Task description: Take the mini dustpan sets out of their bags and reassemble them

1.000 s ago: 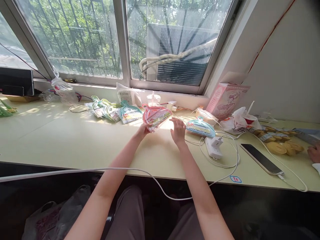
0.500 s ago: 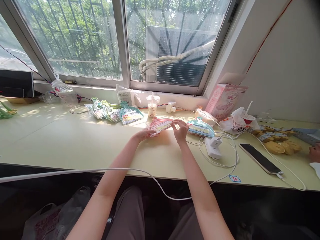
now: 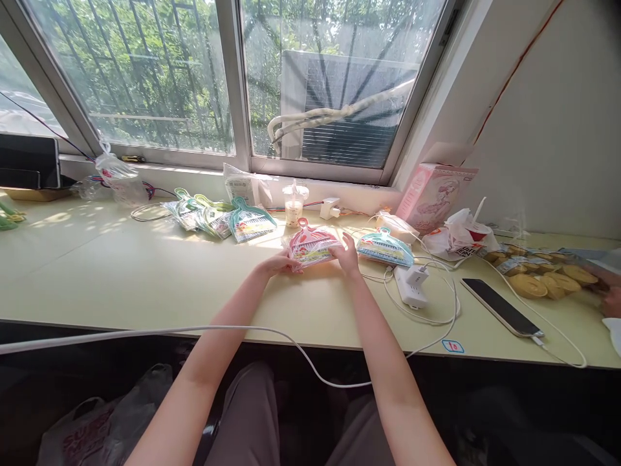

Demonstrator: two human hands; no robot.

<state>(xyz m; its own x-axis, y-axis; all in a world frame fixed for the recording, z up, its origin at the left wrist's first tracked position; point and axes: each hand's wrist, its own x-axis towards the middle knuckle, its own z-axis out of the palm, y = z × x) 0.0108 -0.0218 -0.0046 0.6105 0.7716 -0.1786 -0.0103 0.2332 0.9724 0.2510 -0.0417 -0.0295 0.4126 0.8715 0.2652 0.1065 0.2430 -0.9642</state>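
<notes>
I held the pink packaged toy [image 3: 310,246] between both hands, my left hand [image 3: 279,264] gripping its near left edge and my right hand [image 3: 348,255] closed on its right side. It sat low over the pale green desk [image 3: 145,272], just left of a blue packet [image 3: 385,247] and behind the white charger [image 3: 410,285].
</notes>
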